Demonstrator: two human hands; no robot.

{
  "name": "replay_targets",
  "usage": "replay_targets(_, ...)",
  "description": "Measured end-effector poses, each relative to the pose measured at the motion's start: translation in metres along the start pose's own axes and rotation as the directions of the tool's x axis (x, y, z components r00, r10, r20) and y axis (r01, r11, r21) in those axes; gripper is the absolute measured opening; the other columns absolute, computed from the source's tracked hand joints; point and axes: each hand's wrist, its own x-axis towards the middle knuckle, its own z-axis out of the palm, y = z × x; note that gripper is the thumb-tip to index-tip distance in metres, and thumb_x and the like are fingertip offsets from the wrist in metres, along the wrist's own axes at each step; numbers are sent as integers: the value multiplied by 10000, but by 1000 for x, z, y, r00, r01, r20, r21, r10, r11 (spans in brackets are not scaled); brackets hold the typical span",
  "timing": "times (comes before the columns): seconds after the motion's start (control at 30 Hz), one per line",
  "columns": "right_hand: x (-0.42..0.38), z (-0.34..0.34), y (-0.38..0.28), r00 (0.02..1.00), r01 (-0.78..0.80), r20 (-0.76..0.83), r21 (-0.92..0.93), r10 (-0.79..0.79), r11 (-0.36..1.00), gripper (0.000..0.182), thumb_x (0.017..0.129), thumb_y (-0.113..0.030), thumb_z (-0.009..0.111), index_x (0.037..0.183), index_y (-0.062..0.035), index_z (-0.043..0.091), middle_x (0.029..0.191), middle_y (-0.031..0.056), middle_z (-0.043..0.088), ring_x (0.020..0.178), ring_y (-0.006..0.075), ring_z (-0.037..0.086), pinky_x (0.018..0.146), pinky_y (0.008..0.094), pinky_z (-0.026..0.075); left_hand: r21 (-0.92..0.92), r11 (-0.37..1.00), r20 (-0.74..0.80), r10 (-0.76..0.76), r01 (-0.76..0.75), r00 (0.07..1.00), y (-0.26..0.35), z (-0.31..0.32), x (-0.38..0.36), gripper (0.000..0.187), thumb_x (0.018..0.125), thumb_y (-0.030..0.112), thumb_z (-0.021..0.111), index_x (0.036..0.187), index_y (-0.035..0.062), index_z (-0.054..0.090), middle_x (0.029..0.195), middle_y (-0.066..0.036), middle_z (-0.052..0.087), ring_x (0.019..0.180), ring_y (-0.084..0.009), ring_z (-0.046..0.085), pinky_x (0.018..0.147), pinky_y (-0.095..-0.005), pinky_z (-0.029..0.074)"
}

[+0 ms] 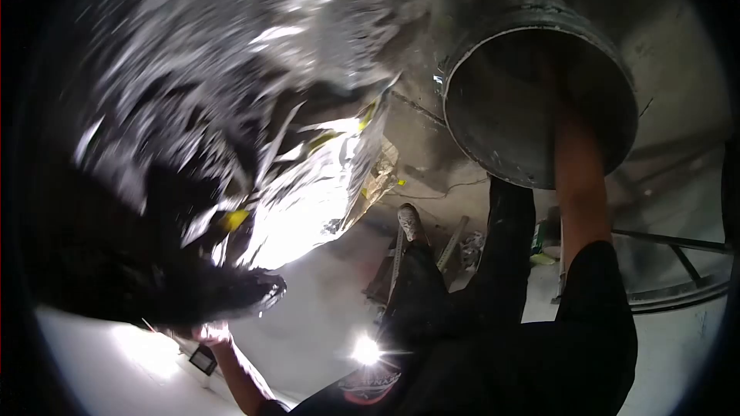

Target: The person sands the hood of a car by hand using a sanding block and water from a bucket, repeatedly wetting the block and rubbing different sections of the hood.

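At the lower left, my left hand holds the dark lower edge of a big crumpled plastic bag; the bag partly hides its fingers. The bag looks silvery and black, with small yellow patches, and fills much of the left side, blurred in places. My right forearm reaches down into a round grey bucket at the upper right. Deep in its shadow, my right hand is too dark for its fingers to be made out.
My legs and a shoe are below the bucket. Metal rails lie between the legs. A dark metal frame stands at the right, beside a green and white container. A thin cord crosses the grey floor.
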Motion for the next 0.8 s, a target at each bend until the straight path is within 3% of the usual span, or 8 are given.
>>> replay_targets(0.07, -31, -28, -10, 996, 74, 22, 369, -88, 926, 397, 1014, -368, 597, 1338, -143, 647, 1320, 65, 643, 1253, 232, 563, 1114, 373, 397, 4, 999, -34, -32, 32, 999, -6, -10, -8, 765, 967, 615, 481, 1511, 80, 426, 1576, -177, 393, 1468, -384, 339, 1193, -533, 277)
replay_targets(0.17, -75, -71, -7, 954, -6, 159, 858, -254, 514, 392, 1020, -390, 603, 1339, -167, 651, 1314, 35, 649, 1265, 204, 554, 1126, 357, 383, -1, 997, -87, -78, 78, 993, -9, -19, -16, 748, 962, 605, 490, 1501, 88, 439, 1569, -161, 406, 1465, -370, 344, 1190, -525, 280)
replay_targets(0.37, -306, -130, -263, 919, -215, 323, 890, -224, 402, 248, 903, -149, 654, 1099, 2, 679, 1068, 127, 723, 1048, 273, 674, 985, 419, 523, -51, 981, -171, -193, 187, 966, 1, -23, -5, 716, 951, 587, 506, 1479, 105, 466, 1555, -131, 433, 1458, -343, 355, 1185, -509, 284)
replay_targets(0.43, -368, -111, -335, 865, -138, 324, 888, -384, 439, 242, 913, -156, 645, 1103, -10, 676, 1060, 132, 715, 1024, 278, 682, 941, 419, 547, -78, 969, -145, -242, 233, 959, 4, -27, -4, 705, 948, 581, 512, 1472, 111, 475, 1550, -121, 442, 1456, -333, 358, 1183, -503, 286)
replay_targets(0.5, -436, -83, -407, 818, 26, 264, 871, -511, 491, 215, 907, -136, 664, 1075, -3, 679, 1055, 123, 705, 1062, 261, 667, 988, 413, 523, -204, 936, -97, -312, 288, 945, 6, -31, -7, 950, 927, 779, 456, 1609, 125, 359, 1693, -104, 295, 1585, -308, 205, 1274, -536, 157)
replay_targets(0.57, -487, -47, -463, 926, 235, -26, 822, -377, 519, 247, 943, -171, 688, 1132, -13, 679, 1155, 112, 690, 1104, 236, 650, 1004, 400, 510, -356, 901, -151, -319, 250, 936, 3, -30, -7, 891, 940, 682, 522, 1610, 119, 355, 1684, -89, 310, 1582, -292, 212, 1288, -498, 154)
replay_targets(0.7, -612, 17, -572, 705, 326, 67, 854, -706, 406, 607, 1009, -421, 684, 1441, -33, 507, 1381, 119, 598, 1283, 249, 581, 1031, 529, 536, -85, 968, -295, -251, 236, 922, -1, -21, -18, 842, 925, 624, 564, 1597, 158, 364, 1665, -74, 342, 1575, -273, 231, 1305, -477, 146)
replay_targets(0.8, -649, 67, -607, 625, 324, 129, 854, -770, 406, 606, 1029, -410, 649, 1482, -45, 478, 1445, 128, 564, 1311, 287, 574, 1024, 528, 566, -322, 929, -291, -281, 183, 915, -17, -22, -40, 715, 916, 529, 598, 1508, 155, 455, 1596, -74, 422, 1516, -265, 322, 1265, -467, 224)
